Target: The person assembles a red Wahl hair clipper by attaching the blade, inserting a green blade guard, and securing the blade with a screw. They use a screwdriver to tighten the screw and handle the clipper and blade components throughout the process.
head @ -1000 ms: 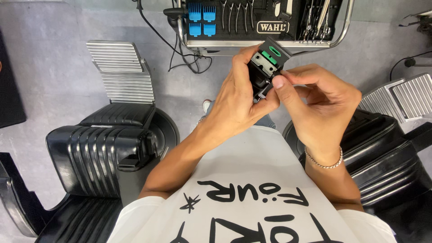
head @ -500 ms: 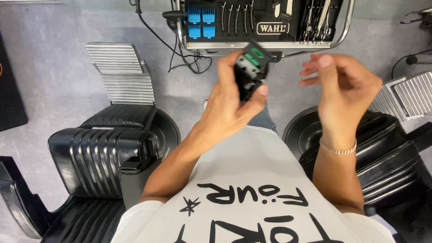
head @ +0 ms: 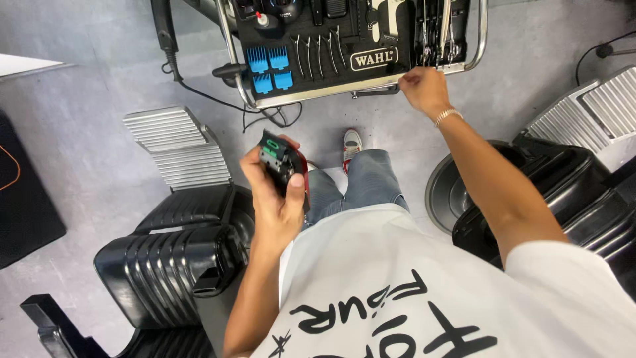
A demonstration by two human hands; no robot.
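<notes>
My left hand (head: 275, 199) grips a black hair clipper (head: 283, 167) with a green guard on its head, held above my lap. My right hand (head: 424, 88) is stretched forward to the front rim of a black tool tray (head: 318, 89), fingers curled at the edge near the scissors (head: 434, 33); whether it holds anything I cannot tell. Blue clipper guards (head: 270, 68) and several metal clips (head: 318, 46) lie on the tray's mat.
A black barber chair (head: 179, 258) with a ribbed metal footrest (head: 173, 147) stands at the left, another chair (head: 563, 192) at the right. Cables (head: 265, 118) trail on the grey floor below the tray. My shoe (head: 352, 142) rests on the floor.
My right hand left the clipper and reached forward to the tray's front edge. My left hand lowered the clipper towards the left. The view tilted so the tray shows more fully.
</notes>
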